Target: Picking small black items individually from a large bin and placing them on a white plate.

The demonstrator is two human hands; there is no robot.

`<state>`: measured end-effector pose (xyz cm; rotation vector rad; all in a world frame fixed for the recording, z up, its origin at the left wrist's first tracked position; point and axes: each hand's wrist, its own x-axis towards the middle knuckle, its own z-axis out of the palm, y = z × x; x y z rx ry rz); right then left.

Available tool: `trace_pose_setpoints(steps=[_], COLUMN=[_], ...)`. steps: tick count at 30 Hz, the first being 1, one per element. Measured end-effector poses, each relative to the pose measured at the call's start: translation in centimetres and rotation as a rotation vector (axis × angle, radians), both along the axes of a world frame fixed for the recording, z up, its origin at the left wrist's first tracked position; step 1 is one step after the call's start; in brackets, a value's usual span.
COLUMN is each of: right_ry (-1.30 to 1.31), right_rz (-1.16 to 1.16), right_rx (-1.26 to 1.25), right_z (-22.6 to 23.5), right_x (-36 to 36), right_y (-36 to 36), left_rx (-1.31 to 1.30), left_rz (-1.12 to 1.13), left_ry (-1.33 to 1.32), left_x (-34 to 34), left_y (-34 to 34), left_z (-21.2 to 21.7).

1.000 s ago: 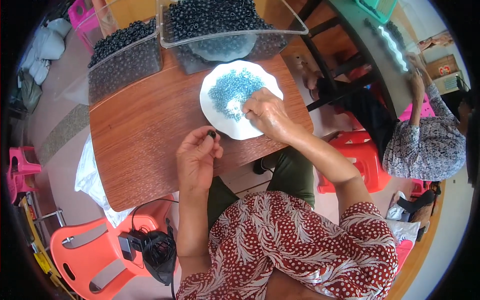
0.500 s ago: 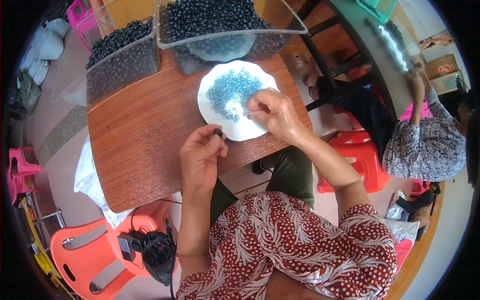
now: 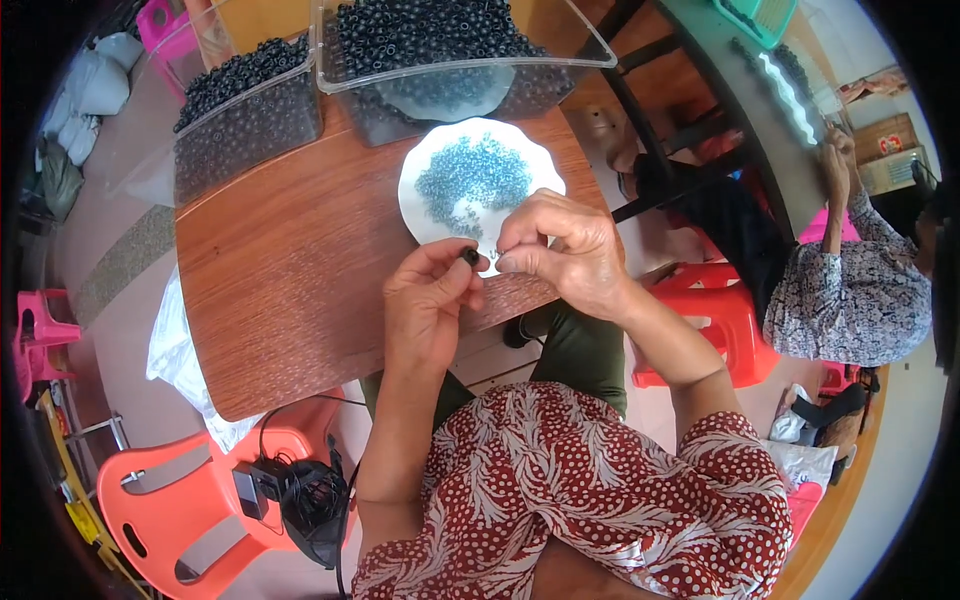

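Note:
My left hand (image 3: pixel 422 310) pinches a small black ring-shaped part (image 3: pixel 470 256) between thumb and fingers, just past the near edge of a white scalloped plate (image 3: pixel 547 168). Close beside it, my right hand (image 3: pixel 578 255) has thumb and forefinger pressed together over the plate's near right side. Whatever sits in that pinch is too small to make out. A heap of tiny translucent bluish pieces (image 3: pixel 475 175) lies on the plate, with a bare white patch toward the near side.
Two clear bins stand along the table's far side, a large one (image 3: pixel 545 95) and a smaller one (image 3: pixel 240 160), both holding black ring-shaped parts. The wooden table (image 3: pixel 290 300) lies under the plate. An orange chair (image 3: pixel 190 500) carries cables; a co-worker (image 3: pixel 850 300) works at another table.
My right hand has drawn back from the heap toward me. My left hand has moved right with the black part, so the two hands now nearly meet.

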<state>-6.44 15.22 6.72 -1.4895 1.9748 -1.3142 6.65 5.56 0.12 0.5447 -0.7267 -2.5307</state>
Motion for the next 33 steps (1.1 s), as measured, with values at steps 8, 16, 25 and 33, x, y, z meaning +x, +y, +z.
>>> trace_pose_setpoints(steps=[8,16,25,33], right_ry=[0.114,0.192,-0.434,-0.301], right_rz=[0.013,0.074,0.056,-0.083], right_rx=[0.013,0.066,0.266,0.019], right_z=[1.2,1.6,2.9,6.6], right_x=[0.4,0.7,-0.6,-3.6], right_y=[-0.1,0.3,0.4,-1.7], left_rx=[-0.193,-0.19,0.1,0.045], left_rz=[0.061,0.029,-0.148,-0.119], left_ry=[-0.013,0.001,0.129,0.07], left_x=[-0.4,0.1,-0.1,0.2], left_y=[0.7,1.4,0.8,-1.5], left_z=[0.3,0.5,0.7,1.4])
